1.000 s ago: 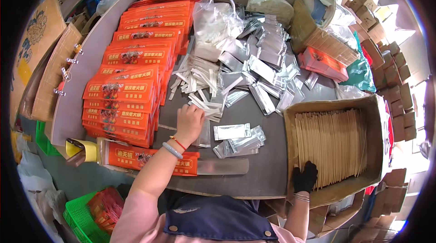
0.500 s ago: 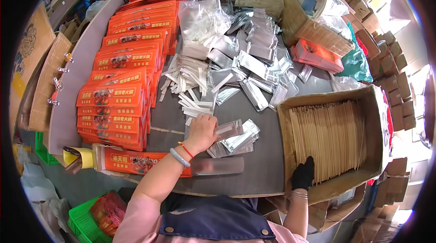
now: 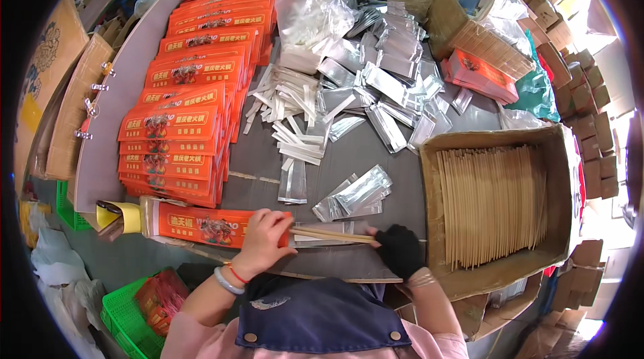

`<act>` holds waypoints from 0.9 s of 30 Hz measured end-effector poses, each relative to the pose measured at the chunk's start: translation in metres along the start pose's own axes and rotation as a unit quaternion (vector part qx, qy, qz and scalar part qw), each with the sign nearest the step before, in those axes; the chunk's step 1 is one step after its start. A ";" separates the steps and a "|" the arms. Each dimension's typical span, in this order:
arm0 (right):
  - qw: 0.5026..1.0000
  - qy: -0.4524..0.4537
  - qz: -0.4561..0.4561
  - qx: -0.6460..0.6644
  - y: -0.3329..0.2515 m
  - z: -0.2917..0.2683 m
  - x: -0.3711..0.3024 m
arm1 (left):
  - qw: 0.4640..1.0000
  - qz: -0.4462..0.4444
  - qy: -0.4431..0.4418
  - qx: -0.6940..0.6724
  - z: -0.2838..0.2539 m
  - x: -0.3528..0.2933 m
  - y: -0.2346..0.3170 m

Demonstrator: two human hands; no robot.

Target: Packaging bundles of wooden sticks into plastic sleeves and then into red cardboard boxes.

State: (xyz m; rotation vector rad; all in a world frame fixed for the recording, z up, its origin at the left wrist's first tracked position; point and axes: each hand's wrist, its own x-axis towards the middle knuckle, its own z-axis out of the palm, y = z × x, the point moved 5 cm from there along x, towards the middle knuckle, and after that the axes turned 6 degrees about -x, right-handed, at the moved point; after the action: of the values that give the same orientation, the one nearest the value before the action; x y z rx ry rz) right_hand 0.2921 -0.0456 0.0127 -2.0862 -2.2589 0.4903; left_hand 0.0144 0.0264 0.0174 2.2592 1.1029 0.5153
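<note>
A red printed sleeve (image 3: 194,226) lies flat along the near edge of the table. My left hand (image 3: 265,238) grips its right end, thumb toward me and fingers on the far side. My right hand (image 3: 401,251), in a black glove with bare fingertips, is closed on the right ends of a pair of wooden chopsticks (image 3: 332,234). Their left tips reach the sleeve's end beside my left hand. Under the chopsticks lies a flat clear packet (image 3: 322,229). How far the packet goes into the sleeve is hidden by my left hand.
At right stands a cardboard box (image 3: 433,225) filled with wooden chopsticks. Overlapping red sleeves (image 3: 168,124) are stacked at left. Clear packets (image 3: 386,127) and white paper strips (image 3: 295,141) are heaped centrally. A small packet pile (image 3: 355,194) lies beyond my hands. A yellow roll (image 3: 111,217) sits at the left corner.
My left hand has left the packet pile and come down to the sleeve's right end. My right hand has moved left out of the box with chopsticks. A packet now lies at the sleeve's end.
</note>
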 end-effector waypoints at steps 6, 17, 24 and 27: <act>0.968 0.161 -0.139 0.134 -0.023 0.026 0.019 | 0.998 0.018 -0.037 0.050 0.007 0.009 0.017; 0.979 0.162 -0.074 0.100 -0.072 -0.003 0.025 | 0.978 0.133 -0.137 0.078 0.023 0.026 0.026; 0.982 0.187 0.014 0.031 -0.036 -0.034 0.012 | 0.975 0.169 -0.080 0.121 -0.123 0.081 0.014; 0.987 0.158 0.036 0.024 -0.032 -0.037 0.013 | 0.941 0.046 0.176 0.287 -0.140 0.068 -0.013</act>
State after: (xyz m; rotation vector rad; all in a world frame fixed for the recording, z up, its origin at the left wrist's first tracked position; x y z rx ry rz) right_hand 0.2679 -0.0271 0.0532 -2.0570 -1.9832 0.1950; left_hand -0.0321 0.1326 0.1224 2.8050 1.4796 0.7327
